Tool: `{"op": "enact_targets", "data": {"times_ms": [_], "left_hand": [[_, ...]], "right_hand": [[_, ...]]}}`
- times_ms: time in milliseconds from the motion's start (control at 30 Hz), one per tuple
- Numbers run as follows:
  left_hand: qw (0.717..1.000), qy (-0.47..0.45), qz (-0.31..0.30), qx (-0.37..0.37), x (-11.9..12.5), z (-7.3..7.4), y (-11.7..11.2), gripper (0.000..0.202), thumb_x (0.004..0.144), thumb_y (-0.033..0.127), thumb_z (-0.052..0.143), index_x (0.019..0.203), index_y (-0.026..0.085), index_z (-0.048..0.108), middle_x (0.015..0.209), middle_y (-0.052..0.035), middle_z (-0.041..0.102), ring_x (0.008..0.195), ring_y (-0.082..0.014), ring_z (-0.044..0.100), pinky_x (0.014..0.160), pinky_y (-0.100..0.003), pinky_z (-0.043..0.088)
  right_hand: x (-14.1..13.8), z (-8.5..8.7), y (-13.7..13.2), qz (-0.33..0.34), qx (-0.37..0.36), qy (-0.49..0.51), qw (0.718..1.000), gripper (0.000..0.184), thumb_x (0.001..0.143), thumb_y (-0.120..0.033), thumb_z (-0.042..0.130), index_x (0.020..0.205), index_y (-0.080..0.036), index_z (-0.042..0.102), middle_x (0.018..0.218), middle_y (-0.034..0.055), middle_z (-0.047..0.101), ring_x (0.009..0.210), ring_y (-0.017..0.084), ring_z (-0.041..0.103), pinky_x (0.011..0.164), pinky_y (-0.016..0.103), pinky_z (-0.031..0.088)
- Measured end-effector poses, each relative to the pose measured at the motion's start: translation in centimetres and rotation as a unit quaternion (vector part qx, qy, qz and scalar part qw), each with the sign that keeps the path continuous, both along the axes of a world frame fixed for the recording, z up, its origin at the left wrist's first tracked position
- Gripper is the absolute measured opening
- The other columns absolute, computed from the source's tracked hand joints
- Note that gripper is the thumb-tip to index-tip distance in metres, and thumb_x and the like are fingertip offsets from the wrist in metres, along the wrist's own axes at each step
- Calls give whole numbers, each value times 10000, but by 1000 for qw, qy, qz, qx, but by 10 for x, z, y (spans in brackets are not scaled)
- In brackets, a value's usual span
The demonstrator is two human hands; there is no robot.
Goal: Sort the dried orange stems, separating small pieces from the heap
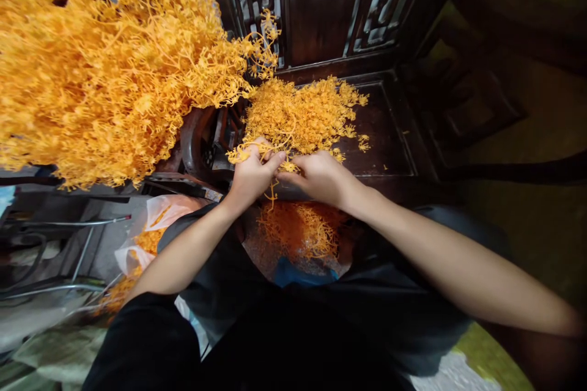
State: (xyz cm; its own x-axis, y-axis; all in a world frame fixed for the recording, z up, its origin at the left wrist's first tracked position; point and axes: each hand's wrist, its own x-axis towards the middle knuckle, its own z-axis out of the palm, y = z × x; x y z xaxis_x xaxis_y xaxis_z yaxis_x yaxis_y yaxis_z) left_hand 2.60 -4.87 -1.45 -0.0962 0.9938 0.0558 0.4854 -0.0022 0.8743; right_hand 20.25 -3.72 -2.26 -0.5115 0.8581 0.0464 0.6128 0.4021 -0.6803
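Note:
My left hand [254, 175] is closed in a pinch on a yellow-orange plastic flower sprig [238, 154], whose branched end pokes out past the fingers. Close beside it, my right hand [321, 176] has its thumb and fingers pressed together on small yellow-orange pieces of the sprig; its fingertips are partly hidden. Just beyond both hands lies a heap of loose yellow-orange plastic blossoms [302, 113] on a dark wooden seat [385, 128]. Below the hands, between my knees, orange bare stems [300, 229] are piled.
A big mass of yellow-orange sprigs [101, 67] fills the upper left, beside a curved wooden armrest [195, 140]. A carved dark wooden panel [321, 6] stands behind the seat. Plastic bags [167, 211] with orange pieces and metal rods [82, 253] are at lower left.

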Motion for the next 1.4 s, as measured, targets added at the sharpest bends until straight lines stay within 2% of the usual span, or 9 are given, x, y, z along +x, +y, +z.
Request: {"op": "enact_targets", "data": {"times_ms": [100, 300, 433, 600, 800, 933, 1033, 1200, 1400], "left_hand": [[997, 62, -20, 32, 2, 3, 1, 301, 862, 293, 702, 696, 226, 460, 650, 36, 494, 661, -140, 500, 689, -290, 418], [990, 123, -55, 42, 7, 7, 1, 309, 878, 316, 691, 694, 233, 457, 640, 30, 496, 663, -153, 487, 676, -299, 417], [984, 141, -84, 75, 7, 3, 5, 343, 860, 258, 708, 666, 234, 427, 613, 37, 467, 617, -142, 454, 651, -297, 406], [977, 144, -102, 120, 7, 0, 6, 324, 829, 89, 656, 668, 232, 414, 612, 44, 451, 599, -132, 439, 652, -300, 394], [982, 133, -67, 119, 11, 2, 4, 307, 820, 88, 615, 677, 242, 391, 643, 20, 476, 658, -167, 502, 714, -330, 428], [988, 109, -6, 112, 2, 6, 18, 278, 820, 146, 685, 698, 235, 451, 710, -10, 539, 817, -215, 607, 800, -352, 467], [995, 29, 27, 86, -7, 9, 28, 303, 871, 230, 723, 739, 230, 451, 734, -9, 592, 791, -194, 628, 745, -321, 478], [982, -176, -41, -46, -1, 15, 19, 419, 914, 370, 741, 760, 230, 378, 747, -14, 679, 604, -107, 602, 535, -235, 401], [973, -210, -75, -59, -6, 22, 12, 504, 873, 445, 773, 733, 230, 339, 784, -33, 692, 628, -111, 645, 511, -232, 407]], "right_hand": [[1, -1, 0, 22, 22, -2, 1000, 457, 1008, -426, 571, 626, -176, 546, 562, -18, 446, 555, 104, 326, 622, 308, 232], [7, -4, 7, -13, -90, 24, 996, 610, 785, -720, 745, 591, -196, 500, 526, -44, 386, 547, 103, 303, 564, 301, 206], [13, -5, 12, 2, -139, 94, 986, 612, 800, -759, 705, 605, -196, 563, 529, -22, 453, 567, 124, 369, 571, 295, 248], [14, -5, 11, 1, -78, 104, 992, 607, 950, -660, 581, 567, -190, 544, 520, 1, 477, 569, 131, 401, 588, 299, 266], [7, -1, 2, 21, 55, 109, 992, 479, 1021, -408, 483, 594, -190, 474, 567, 7, 492, 564, 117, 417, 614, 299, 284], [11, 18, -17, 89, 67, 123, 986, 477, 1021, -444, 456, 604, -212, 472, 579, 16, 496, 564, 132, 433, 607, 306, 308], [20, 30, -28, 152, 43, 122, 980, 455, 1018, -472, 470, 651, -221, 568, 600, 23, 547, 574, 143, 474, 615, 310, 342], [39, 30, -12, 55, 19, 159, 986, 346, 965, -474, 558, 805, -226, 737, 773, 57, 718, 691, 183, 631, 686, 329, 437], [57, 25, 5, -48, -3, 198, 979, 446, 846, -665, 699, 776, -225, 687, 720, 47, 658, 664, 177, 564, 630, 329, 411]]}}
